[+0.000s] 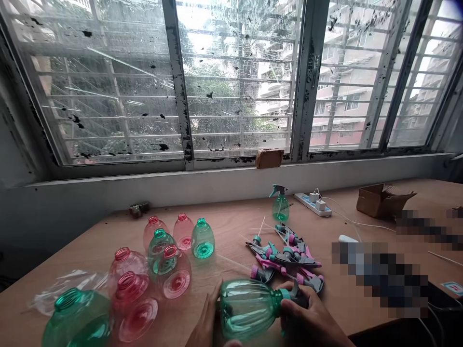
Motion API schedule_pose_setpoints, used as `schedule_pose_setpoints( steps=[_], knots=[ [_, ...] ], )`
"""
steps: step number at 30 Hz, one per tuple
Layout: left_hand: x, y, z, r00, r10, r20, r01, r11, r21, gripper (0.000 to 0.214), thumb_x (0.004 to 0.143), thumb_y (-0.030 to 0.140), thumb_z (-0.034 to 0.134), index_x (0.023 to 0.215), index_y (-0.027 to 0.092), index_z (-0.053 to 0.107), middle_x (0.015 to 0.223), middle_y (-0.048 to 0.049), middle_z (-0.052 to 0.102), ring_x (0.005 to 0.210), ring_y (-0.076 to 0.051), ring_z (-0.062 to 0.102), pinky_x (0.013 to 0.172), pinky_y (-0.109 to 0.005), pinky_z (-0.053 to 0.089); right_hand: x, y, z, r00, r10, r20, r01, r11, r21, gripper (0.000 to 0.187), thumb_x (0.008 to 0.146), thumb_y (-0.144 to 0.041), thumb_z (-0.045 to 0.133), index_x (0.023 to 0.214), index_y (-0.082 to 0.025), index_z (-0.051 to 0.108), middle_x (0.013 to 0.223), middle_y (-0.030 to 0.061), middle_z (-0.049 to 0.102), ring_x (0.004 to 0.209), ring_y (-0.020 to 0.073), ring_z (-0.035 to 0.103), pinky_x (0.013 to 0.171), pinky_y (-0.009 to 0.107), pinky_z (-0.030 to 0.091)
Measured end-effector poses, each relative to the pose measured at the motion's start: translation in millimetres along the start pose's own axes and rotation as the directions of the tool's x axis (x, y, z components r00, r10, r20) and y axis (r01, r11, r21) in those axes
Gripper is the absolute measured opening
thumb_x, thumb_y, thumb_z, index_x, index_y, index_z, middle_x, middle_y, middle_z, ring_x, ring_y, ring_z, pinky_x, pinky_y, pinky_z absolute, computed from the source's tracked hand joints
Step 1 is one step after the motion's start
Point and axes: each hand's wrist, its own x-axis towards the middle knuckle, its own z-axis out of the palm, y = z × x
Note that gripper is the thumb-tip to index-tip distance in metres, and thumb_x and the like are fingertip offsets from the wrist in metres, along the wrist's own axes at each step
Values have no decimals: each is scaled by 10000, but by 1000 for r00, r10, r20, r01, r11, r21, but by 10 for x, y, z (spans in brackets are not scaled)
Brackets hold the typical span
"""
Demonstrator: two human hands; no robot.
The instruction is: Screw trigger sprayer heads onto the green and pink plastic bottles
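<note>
A ribbed, see-through green spray bottle (248,308) lies sideways in front of me, held between both hands. My left hand (207,320) is closed around its base end, with part of the fingers hidden behind the bottle. At the neck, my right hand (314,315) grips the teal collar and the dark trigger spray head (299,295), which sits on the bottle's mouth. Just beyond is a pile of loose spray heads (289,258) in grey, pink and teal, some with white tubes. Left of my hands stand several open bottles, including a pink one (174,272) and a green one (203,238).
A green bottle with a spray head (280,205) stands near the wall. To its right are a white power strip (313,204) with plugs and a cardboard box (381,200). A clear plastic bag (68,289) lies at the left, beside a large green bottle (77,318).
</note>
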Motion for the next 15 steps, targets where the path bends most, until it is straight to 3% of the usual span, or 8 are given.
schedule_pose_setpoints(
  steps=[4,7,10,15],
  knots=[
    [-18,-11,-2,997,-80,8,80,996,29,887,808,563,775,1564,294,396,1374,-131,639,1210,-370,662,1078,-478,516,-4,-12,-16,1000,5,-18,-5,1000,22,401,774,-496,911,865,-150,731,625,15,721,518,173,676,507,237,559],
    [-28,-11,14,998,-65,-1,65,998,-6,1005,792,476,814,1613,326,254,1360,-124,627,1137,-323,688,1027,-436,555,-7,-23,-22,999,2,-40,-1,1000,26,403,773,-489,914,871,-151,718,613,17,729,509,176,679,508,243,565],
    [-31,11,4,999,-34,-10,33,998,-45,1096,797,540,795,1630,363,106,1279,-83,671,1088,-301,700,1018,-428,553,-18,-4,-23,999,-3,-46,4,1000,22,407,766,-493,915,851,-149,714,610,24,734,503,182,681,501,249,566],
    [-20,98,-40,999,-49,0,49,991,-127,939,789,760,656,1575,327,377,1329,-77,690,1281,-387,606,1153,-502,420,-39,15,-10,998,-1,-56,2,1000,16,411,721,-458,951,855,-151,711,590,41,749,505,189,678,503,245,557]
  ],
)
